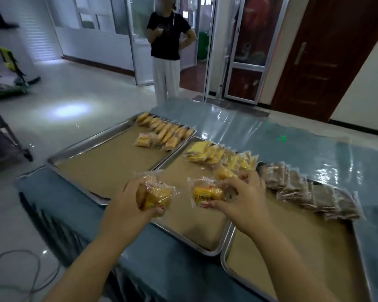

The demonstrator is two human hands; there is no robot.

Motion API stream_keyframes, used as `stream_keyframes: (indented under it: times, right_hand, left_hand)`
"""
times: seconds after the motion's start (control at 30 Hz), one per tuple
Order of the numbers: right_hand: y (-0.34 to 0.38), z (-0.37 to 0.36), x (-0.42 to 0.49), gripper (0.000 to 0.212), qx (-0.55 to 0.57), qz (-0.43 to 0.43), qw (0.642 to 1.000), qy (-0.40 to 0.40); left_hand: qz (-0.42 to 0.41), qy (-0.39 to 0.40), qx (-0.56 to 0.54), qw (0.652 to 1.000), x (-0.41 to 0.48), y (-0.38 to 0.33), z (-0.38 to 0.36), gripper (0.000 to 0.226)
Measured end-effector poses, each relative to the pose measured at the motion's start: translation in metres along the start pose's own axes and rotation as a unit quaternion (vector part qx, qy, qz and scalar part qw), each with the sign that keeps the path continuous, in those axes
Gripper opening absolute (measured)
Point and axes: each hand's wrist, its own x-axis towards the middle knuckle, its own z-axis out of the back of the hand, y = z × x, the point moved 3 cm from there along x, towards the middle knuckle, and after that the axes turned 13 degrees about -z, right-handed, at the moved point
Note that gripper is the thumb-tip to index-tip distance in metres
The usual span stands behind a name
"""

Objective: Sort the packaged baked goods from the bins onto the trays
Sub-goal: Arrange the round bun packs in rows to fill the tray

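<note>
Daylight from far windows – glare on floor [71,110] and table cover [238,125]; motion blur, bowed edges.

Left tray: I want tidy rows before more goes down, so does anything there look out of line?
One orange-labelled packet lies alone beside the neat overlapping row on the left tray, not tucked into it.

Place: a plain indoor workroom, likely a food packing or sorting area.
Work surface: a long table [292,136] under glossy blue plastic.
Stock: three metal trays [79,149] lined with brown paper, rows of packaged baked goods [166,131].
Surroundings: pale tiled floor [74,101], aluminium-framed glass doors [244,62], dark wooden door [318,51].
</note>
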Motion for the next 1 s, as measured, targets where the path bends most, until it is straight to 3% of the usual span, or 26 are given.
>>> stream_keyframes:
  times: [0.37,0.73,1.0]
  right_hand:
    - [0.083,-0.153,0.100,0.039,0.088,-0.033,0.995,0.041]
    - [0.152,-0.245,0.171,0.038,0.065,-0.057,0.991,0.103]
    - [0.179,-0.308,0.212,0.037,0.093,-0.196,0.971,0.100]
  left_hand:
    - [0.046,0.017,0.007,0.999,0.095,0.132,0.091,0.070]
    - [0.071,0.083,-0.049,0.993,0.188,0.246,0.113,0.064]
    - [0.057,0.162,-0.104,0.980,0.288,0.331,0.094,0.067]
